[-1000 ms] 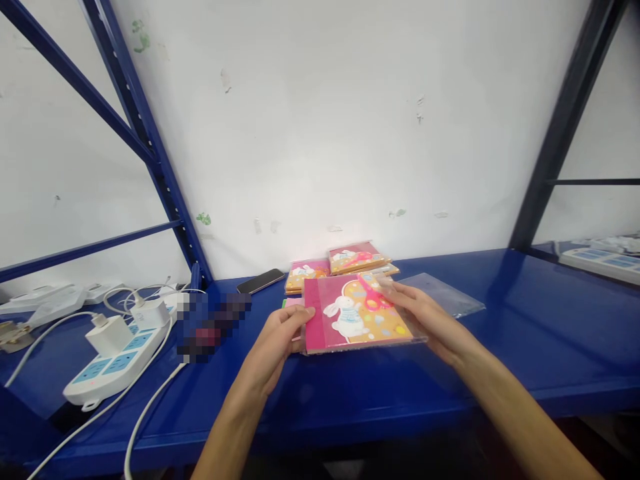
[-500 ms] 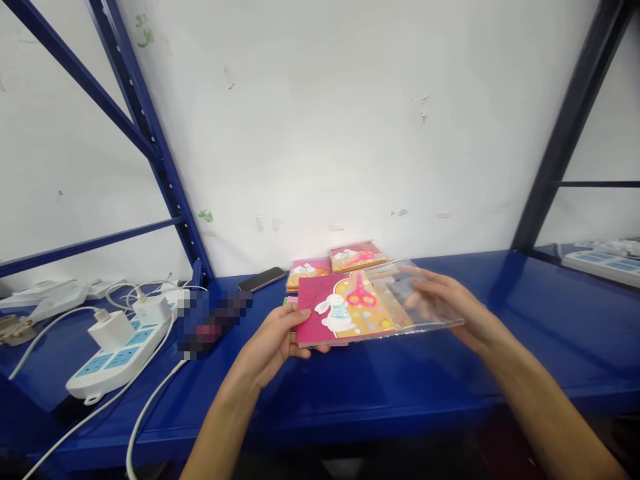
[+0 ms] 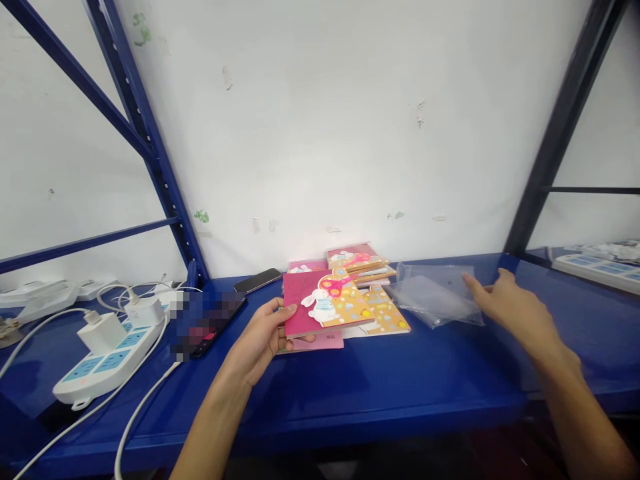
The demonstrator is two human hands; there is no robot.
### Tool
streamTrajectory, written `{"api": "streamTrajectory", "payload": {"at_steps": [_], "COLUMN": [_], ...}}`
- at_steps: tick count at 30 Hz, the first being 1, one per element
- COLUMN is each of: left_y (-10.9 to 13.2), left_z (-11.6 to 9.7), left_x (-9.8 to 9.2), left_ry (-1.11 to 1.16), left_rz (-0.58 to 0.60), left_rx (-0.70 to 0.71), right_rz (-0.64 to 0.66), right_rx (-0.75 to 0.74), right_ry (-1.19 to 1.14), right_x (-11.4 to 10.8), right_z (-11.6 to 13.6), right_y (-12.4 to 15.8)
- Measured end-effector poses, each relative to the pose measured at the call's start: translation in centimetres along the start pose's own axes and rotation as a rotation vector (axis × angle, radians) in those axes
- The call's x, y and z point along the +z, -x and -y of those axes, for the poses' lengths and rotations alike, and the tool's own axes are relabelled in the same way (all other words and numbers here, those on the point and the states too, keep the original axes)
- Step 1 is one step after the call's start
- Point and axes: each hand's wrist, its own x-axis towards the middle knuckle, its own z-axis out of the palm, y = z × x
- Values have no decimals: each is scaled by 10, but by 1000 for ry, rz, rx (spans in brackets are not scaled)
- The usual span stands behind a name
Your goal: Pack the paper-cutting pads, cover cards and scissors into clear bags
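left grip (image 3: 260, 337) is closed on the near edge of a pink rabbit-print booklet (image 3: 325, 303), thumb on the cover and fingers beneath, holding it over a loose pile on the blue steel shelf (image 3: 400, 387). right grip (image 3: 515, 307) is released, fingers spread, with its fingertips at the edge of one clear plastic bag (image 3: 430, 293) lying on the shelf; whether they touch it, i cannot tell. at least three more printed booklets (image 3: 385, 313) and one pink sheet (image 3: 315, 341) lie under and behind the held booklet. to the left are one black smartphone (image 3: 257, 280), one pixelated blurred patch (image 3: 205, 323), and one white power strip (image 3: 107, 363) with two white chargers (image 3: 103, 333). a second power strip (image 3: 595, 267) sits far right.
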Motion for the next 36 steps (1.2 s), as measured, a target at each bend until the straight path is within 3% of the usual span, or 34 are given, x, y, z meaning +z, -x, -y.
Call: {"api": "streamTrajectory", "payload": {"at_steps": [2, 4, 6, 8, 10, 12, 15, 20, 22, 25, 29, 36], "left_y": [1, 2, 3, 5, 8, 10, 12, 13, 11, 7, 4, 11], "left_z": [0, 0, 2, 3, 5, 6, 5, -3, -5, -3, 0, -1], "left_x": [0, 3, 6, 11, 15, 18, 18, 11, 8, 6, 7, 16], "left_ry": [-7, -17, -37, -69, -100, -117, -127, -129, -135, -136, -135, -154], "left_rz": [6, 24, 59, 101, 145, 186, 220, 202, 174, 148, 134, 205], "left_rx": [3, 11, 21, 18, 5, -12, -19, 6, 13, 8, 1, 40], "right_rz": [-58, -2, 175, 448, 647, 765, 771, 465, 436, 612, 837, 1122], "right_rx": [-11, -88, -168, -215, -195, -159, -127, -132, -109, -144, -309, -205], "right_ry": [136, 91, -166, -493, -640, -692, -718, -755, -734, -638, -484, -604], "right_x": [-3, -4, 1, 13, 29, 43, 50, 37, 31, 26, 24, 30], "right_z": [8, 24, 45, 65, 81, 89, 88, 64, 56, 53, 67, 90], "right_y": [4, 15, 31, 49, 66, 77, 74, 43, 34, 36, 57, 86]}}
